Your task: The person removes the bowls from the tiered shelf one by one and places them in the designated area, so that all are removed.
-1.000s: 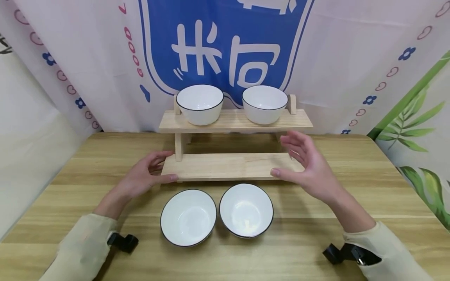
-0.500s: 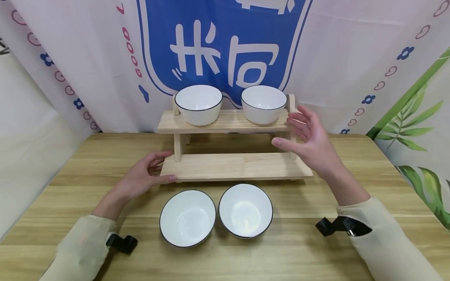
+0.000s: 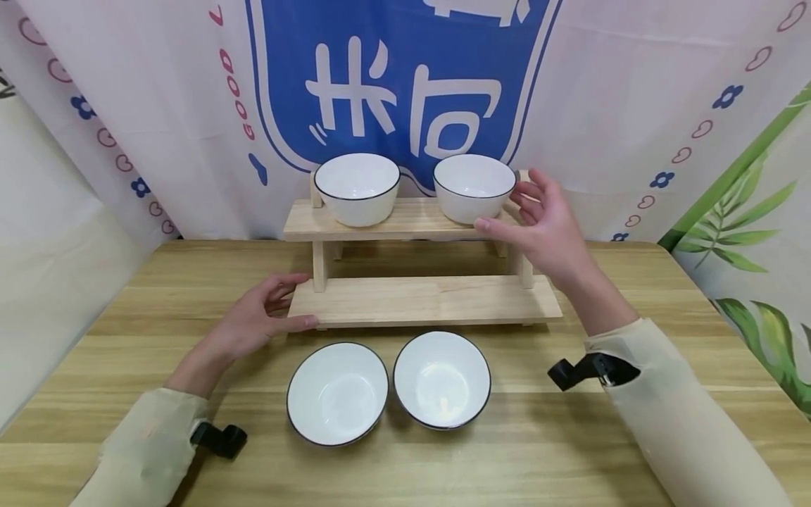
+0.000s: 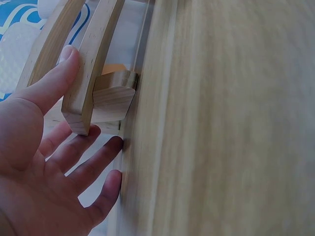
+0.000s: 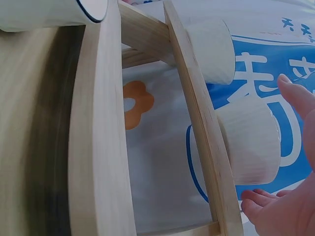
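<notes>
A two-tier wooden display rack (image 3: 424, 299) stands on the table. Two white bowls with dark rims, a left one (image 3: 357, 190) and a right one (image 3: 475, 189), sit on its upper tier. My left hand (image 3: 262, 317) holds the left end of the lower tier, thumb at the front corner, fingers at the back. In the left wrist view the thumb (image 4: 66, 61) lies against the board. My right hand (image 3: 548, 229) is at the upper right bowl, thumb in front and fingers beside its right side. From the right wrist, a gap shows between that hand and the bowl (image 5: 251, 142).
Two more white bowls, a left one (image 3: 338, 393) and a right one (image 3: 442, 380), stand side by side on the wooden table (image 3: 507, 458) before the rack. A printed curtain (image 3: 608, 105) hangs right behind the rack.
My right hand has risen from the lower tier's right end and moved up and inward to the upper right bowl. The left hand has stayed at the rack; the bowls have not moved.
</notes>
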### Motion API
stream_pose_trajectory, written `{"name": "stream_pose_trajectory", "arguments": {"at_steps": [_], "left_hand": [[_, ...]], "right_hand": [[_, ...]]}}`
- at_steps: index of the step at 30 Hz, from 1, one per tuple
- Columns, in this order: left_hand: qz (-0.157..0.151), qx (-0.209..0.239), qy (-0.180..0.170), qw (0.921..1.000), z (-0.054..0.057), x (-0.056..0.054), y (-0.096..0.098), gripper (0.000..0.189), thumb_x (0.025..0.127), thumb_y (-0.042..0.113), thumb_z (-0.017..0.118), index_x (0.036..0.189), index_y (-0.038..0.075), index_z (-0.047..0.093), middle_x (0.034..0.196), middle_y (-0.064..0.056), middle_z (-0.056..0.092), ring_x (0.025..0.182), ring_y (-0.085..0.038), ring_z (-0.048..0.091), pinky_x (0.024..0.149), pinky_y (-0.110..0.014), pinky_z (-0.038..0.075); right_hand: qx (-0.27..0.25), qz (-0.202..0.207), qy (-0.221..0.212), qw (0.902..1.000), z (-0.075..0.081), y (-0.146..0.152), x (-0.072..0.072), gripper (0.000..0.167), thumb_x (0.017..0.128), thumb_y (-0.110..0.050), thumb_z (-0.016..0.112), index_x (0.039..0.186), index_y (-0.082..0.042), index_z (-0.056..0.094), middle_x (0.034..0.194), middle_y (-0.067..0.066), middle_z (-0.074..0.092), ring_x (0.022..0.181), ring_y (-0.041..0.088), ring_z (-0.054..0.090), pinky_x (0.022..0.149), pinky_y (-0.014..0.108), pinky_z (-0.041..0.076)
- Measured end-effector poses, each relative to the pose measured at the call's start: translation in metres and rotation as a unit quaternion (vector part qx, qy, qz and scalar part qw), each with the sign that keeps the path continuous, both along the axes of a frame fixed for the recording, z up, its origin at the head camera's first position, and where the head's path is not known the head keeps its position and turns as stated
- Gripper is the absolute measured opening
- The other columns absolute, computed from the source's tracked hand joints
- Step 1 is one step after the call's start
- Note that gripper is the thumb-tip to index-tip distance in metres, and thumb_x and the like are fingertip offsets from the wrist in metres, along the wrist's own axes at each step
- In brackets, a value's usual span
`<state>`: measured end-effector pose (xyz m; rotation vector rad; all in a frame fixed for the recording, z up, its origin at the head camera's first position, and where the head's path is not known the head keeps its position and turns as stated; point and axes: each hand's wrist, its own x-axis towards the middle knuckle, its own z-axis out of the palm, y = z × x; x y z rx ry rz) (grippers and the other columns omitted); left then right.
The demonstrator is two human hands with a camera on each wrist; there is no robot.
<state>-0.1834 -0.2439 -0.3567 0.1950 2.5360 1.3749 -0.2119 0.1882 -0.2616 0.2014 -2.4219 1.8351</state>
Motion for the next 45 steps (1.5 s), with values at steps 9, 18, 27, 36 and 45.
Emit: {"name": "stream_pose_trajectory", "arguments": {"at_steps": [9,18,27,36,45], "left_hand": [[-0.003,0.003,0.001,1.0,-0.001,0.0,-0.001,0.095,0.092,0.039,0.087,0.166,0.011,0.035,0.168,-0.025,0.043,0.155,-0.046,0.043,0.126,-0.064,0.035],[-0.003,-0.002,0.005,1.0,0.0,0.001,0.0,0.094,0.092,0.04,0.087,0.166,0.01,0.036,0.168,-0.025,0.043,0.155,-0.047,0.043,0.125,-0.065,0.036],[-0.002,-0.003,0.004,1.0,-0.001,0.001,0.0,0.095,0.092,0.041,0.087,0.166,0.012,0.036,0.169,-0.024,0.042,0.155,-0.047,0.043,0.125,-0.065,0.036],[-0.003,-0.001,0.004,1.0,-0.001,0.0,-0.001,0.094,0.092,0.04,0.087,0.166,0.012,0.036,0.169,-0.025,0.042,0.155,-0.047,0.043,0.125,-0.066,0.036],[-0.001,-0.002,0.002,1.0,0.0,0.001,0.0,0.094,0.092,0.04,0.087,0.166,0.011,0.036,0.169,-0.025,0.042,0.155,-0.048,0.042,0.125,-0.066,0.035]], "right_hand": [[0.024,-0.013,-0.025,0.9993,0.005,-0.01,-0.018,0.128,0.085,-0.036,0.093,0.174,-0.017,0.002,0.181,0.01,0.019,0.166,0.029,0.027,0.134,0.046,0.028],[0.026,-0.015,-0.031,0.9991,0.009,-0.017,-0.028,0.129,0.086,-0.036,0.092,0.173,-0.017,-0.001,0.18,0.009,0.019,0.163,0.029,0.031,0.133,0.044,0.032],[0.028,-0.019,-0.014,0.9993,0.011,-0.022,-0.039,0.122,0.082,-0.034,0.095,0.171,-0.017,0.013,0.173,0.008,0.034,0.152,0.026,0.042,0.129,0.043,0.037],[0.059,-0.024,-0.026,0.9976,0.009,-0.022,-0.048,0.125,0.084,-0.038,0.094,0.173,-0.018,0.009,0.178,0.008,0.022,0.157,0.032,0.033,0.133,0.049,0.029],[0.064,-0.022,-0.03,0.9972,0.007,-0.023,-0.051,0.128,0.081,-0.036,0.096,0.173,-0.018,0.009,0.175,0.01,0.028,0.154,0.031,0.037,0.132,0.05,0.031]]}}
